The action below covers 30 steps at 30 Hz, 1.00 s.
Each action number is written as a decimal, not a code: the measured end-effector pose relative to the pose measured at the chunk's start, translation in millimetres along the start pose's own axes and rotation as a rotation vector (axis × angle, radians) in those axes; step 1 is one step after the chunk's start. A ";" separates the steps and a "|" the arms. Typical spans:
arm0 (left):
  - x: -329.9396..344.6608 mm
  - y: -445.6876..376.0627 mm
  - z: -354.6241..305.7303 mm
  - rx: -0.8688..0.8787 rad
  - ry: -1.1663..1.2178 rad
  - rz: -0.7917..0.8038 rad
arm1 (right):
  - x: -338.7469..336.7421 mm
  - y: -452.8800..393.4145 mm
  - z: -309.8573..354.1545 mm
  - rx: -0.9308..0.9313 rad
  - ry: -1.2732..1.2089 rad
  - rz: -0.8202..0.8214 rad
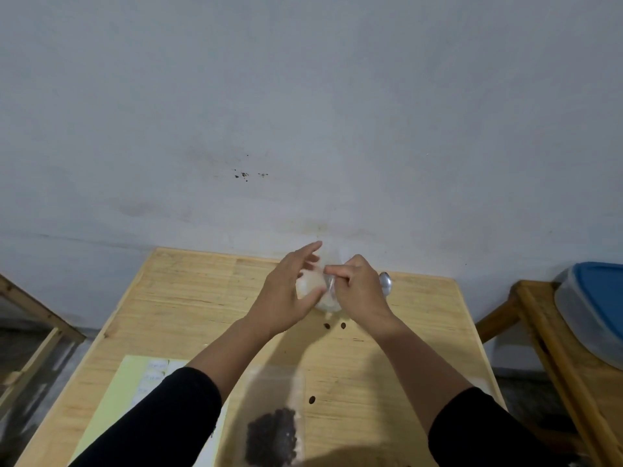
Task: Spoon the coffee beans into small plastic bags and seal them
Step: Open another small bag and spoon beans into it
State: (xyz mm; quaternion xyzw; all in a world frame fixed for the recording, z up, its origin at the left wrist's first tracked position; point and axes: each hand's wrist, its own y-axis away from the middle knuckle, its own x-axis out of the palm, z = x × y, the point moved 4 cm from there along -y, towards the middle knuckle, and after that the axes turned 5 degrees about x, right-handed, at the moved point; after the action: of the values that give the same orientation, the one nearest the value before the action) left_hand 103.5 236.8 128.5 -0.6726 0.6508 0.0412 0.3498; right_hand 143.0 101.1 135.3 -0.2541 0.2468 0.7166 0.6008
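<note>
The small clear plastic bag (324,294) is best opened by rubbing its mouth apart between both hands, so that a wide opening is ready before any beans are spooned. The right hand (359,288) is curled, its fingertips pinching the bag's upper edge. The left hand (286,291) lies nearly straight, fingers spread, its thumb pressed against the bag's side. Just right of the bag a metal spoon (385,283) rests on the wooden table (188,305); nearer than the bag lie loose coffee beans (334,325), then a filled bag of beans (273,429)
</note>
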 end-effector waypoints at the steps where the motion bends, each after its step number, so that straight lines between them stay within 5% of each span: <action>1: 0.2 3.2 2.7 0.017 -0.026 0.065 | 0.5 0.6 0.4 -0.009 0.001 0.016; 5: 7.4 10.0 12.5 0.044 -0.198 0.218 | 10.3 5.1 8.4 -0.107 0.030 0.066; 10: 7.9 12.2 19.6 -0.037 -0.147 0.103 | 19.9 11.6 13.3 -0.183 0.059 0.176; 18: 16.3 22.9 28.1 -0.070 -0.123 -0.065 | 14.9 8.9 -11.5 -0.116 -0.066 0.080; 21: 13.6 28.0 36.6 -0.144 -0.124 -0.137 | 1.0 11.1 -48.3 0.032 -0.263 -0.078; 24: 14.2 35.3 43.1 -0.206 -0.167 -0.179 | -8.9 10.1 -107.2 0.231 -0.082 -0.299; 30: 28.8 44.6 43.7 -0.322 -0.205 -0.219 | 0.0 -0.1 -174.0 0.496 0.095 -0.180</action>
State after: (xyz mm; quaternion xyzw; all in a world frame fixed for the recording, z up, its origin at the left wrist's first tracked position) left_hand 84.9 239.4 62.3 -0.7788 0.5198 0.1745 0.3046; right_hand 154.9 -13.5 5.0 -0.1534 0.4191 0.5654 0.6936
